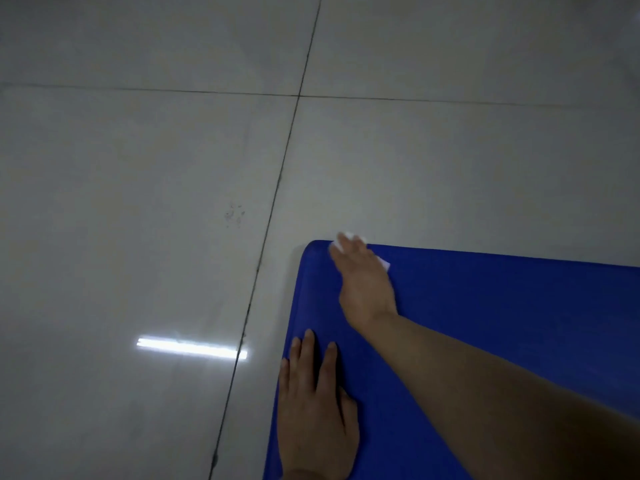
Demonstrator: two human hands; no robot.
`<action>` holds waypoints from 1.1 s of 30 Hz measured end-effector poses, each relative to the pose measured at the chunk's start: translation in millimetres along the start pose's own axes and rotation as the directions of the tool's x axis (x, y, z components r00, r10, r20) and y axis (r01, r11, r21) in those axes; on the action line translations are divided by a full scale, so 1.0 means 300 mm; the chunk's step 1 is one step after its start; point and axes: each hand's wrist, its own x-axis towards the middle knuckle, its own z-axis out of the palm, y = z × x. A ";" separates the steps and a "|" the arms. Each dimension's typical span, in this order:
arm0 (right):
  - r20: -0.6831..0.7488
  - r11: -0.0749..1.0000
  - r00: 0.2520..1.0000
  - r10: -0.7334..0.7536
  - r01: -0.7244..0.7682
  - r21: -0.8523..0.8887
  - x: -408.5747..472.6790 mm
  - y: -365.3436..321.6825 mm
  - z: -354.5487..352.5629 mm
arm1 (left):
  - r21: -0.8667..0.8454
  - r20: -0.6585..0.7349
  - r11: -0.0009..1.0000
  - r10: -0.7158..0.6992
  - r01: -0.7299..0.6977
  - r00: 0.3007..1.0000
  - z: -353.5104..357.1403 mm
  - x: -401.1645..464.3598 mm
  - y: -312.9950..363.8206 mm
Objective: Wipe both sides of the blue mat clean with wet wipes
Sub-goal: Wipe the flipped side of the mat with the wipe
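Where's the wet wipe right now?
In the head view, the wet wipe lies under the right hand, pressed flat on the blue mat at its far left corner, beyond the left hand.

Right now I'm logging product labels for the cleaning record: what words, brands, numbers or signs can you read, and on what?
None can be read.
blue mat: plain, no print showing.
wet wipe: white, mostly hidden under the right hand, no marking visible.
floor tiles: only smudges and a light reflection, no text.
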 end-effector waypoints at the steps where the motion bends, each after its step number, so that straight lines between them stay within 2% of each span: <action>1: -0.036 0.991 0.991 0.128 -0.127 0.031 -0.018 0.027 -0.008 | 0.002 0.006 1.000 0.002 -0.002 1.000 0.000 -0.002 0.000; 2: -0.053 0.978 0.978 0.203 -0.200 0.050 -0.031 0.037 -0.014 | 0.007 0.012 1.000 -0.003 0.003 1.000 0.001 -0.003 -0.001; 3: -0.064 0.978 0.976 0.207 -0.207 0.016 -0.037 0.021 -0.024 | 0.008 0.015 1.000 -0.011 0.011 1.000 0.002 -0.003 0.000; 5: 0.041 0.995 0.999 0.032 -0.028 -0.101 -0.039 -0.037 -0.027 | -0.007 0.006 1.000 -0.020 0.020 1.000 0.005 0.003 0.005; 7: 0.161 0.985 0.973 -0.164 0.171 -0.033 -0.036 -0.081 -0.006 | -0.020 -0.009 1.000 -0.020 0.020 1.000 0.006 0.009 0.008; 9: 0.144 0.969 0.959 -0.244 0.247 -0.003 -0.044 -0.054 -0.004 | -0.024 -0.010 1.000 -0.021 0.020 1.000 0.002 0.014 0.004; 10: 0.117 0.975 0.968 -0.221 0.221 0.012 -0.058 -0.019 -0.008 | -0.011 -0.004 1.000 -0.020 0.020 1.000 0.001 0.013 0.001; 12: 0.033 0.996 0.997 -0.065 0.063 0.055 -0.098 0.048 -0.017 | 0.017 0.011 1.000 -0.017 0.017 1.000 -0.006 0.006 -0.001; 14: -0.027 0.997 0.996 0.080 -0.080 -0.011 -0.141 0.073 -0.008 | -0.001 0.011 1.000 -0.016 0.016 1.000 -0.012 0.004 0.000; 16: 0.004 0.991 1.000 0.022 -0.022 -0.129 -0.187 0.020 0.006 | -0.041 -0.010 0.999 -0.017 0.017 1.000 -0.006 0.000 0.000; 18: 0.093 0.988 0.986 -0.140 0.145 -0.056 -0.225 -0.045 0.028 | -0.130 -0.011 0.989 -0.067 0.065 0.998 -0.001 -0.007 0.002; 20: 0.123 0.972 0.964 -0.234 0.227 0.065 -0.254 -0.077 0.022 | -0.203 0.023 0.974 -0.094 0.097 0.995 -0.016 -0.013 0.002; 21: 0.103 0.968 0.965 -0.243 0.234 0.085 -0.261 -0.067 0.016 | -0.193 0.026 0.979 -0.066 0.070 0.997 -0.024 -0.015 -0.003; 23: 0.049 0.986 0.987 -0.151 0.146 0.085 -0.277 -0.012 -0.006 | -0.102 0.032 0.995 0.024 -0.021 0.999 -0.035 -0.019 -0.026; 26: -0.066 0.985 0.985 0.159 -0.154 0.075 -0.307 0.066 -0.021 | -0.020 0.027 0.995 0.093 -0.093 0.995 -0.047 -0.035 -0.060; 27: -0.079 0.979 0.977 0.200 -0.196 0.054 -0.314 0.062 -0.014 | -0.014 0.009 0.994 0.109 -0.109 0.994 -0.049 -0.043 -0.066; 28: -0.109 0.984 0.978 0.179 -0.180 0.004 -0.318 0.040 -0.009 | -0.006 0.001 0.993 0.118 -0.118 0.993 -0.049 -0.050 -0.069; 30: -0.122 0.992 0.990 -0.064 0.050 -0.116 -0.315 -0.028 0.006 | -0.004 0.013 0.992 0.126 -0.126 0.992 -0.045 -0.055 -0.072; 31: -0.051 0.979 0.980 -0.192 0.188 -0.079 -0.308 -0.061 0.013 | -0.021 0.011 0.992 0.125 -0.125 0.992 -0.040 -0.054 -0.074; 33: 0.099 0.939 0.933 -0.345 0.345 0.019 -0.289 -0.100 0.026 | -0.061 -0.004 0.991 0.117 -0.117 0.993 -0.030 -0.059 -0.086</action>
